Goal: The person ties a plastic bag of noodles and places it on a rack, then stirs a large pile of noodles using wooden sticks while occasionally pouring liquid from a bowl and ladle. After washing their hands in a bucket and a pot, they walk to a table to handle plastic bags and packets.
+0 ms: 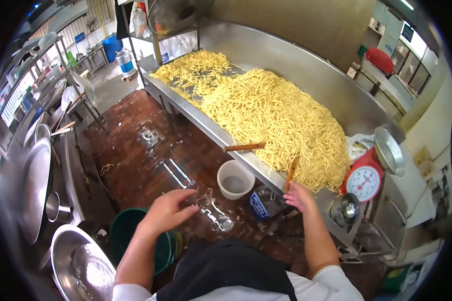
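Note:
A large heap of yellow noodles (pixel 271 110) lies on a long steel table (pixel 206 115). Two wooden sticks stick out over its near edge: a left wooden stick (pixel 244 147) and a right wooden stick (pixel 291 173), their far ends against the noodles. My left hand (pixel 172 211) is in the air above the floor, fingers apart, holding nothing. At the near end of the right stick is my right hand (pixel 300 197), thumb and fingers apart. It looks close to or touching the stick, with no closed grip showing.
A white bucket (pixel 235 179) and a blue-labelled container (pixel 262 203) stand below the table edge. A red dial scale (pixel 362 181) sits at the right. To my left are a green bin (pixel 130 228), a steel basin (pixel 80 266) and a large wok (pixel 35 185). The brown floor (pixel 130 135) looks wet.

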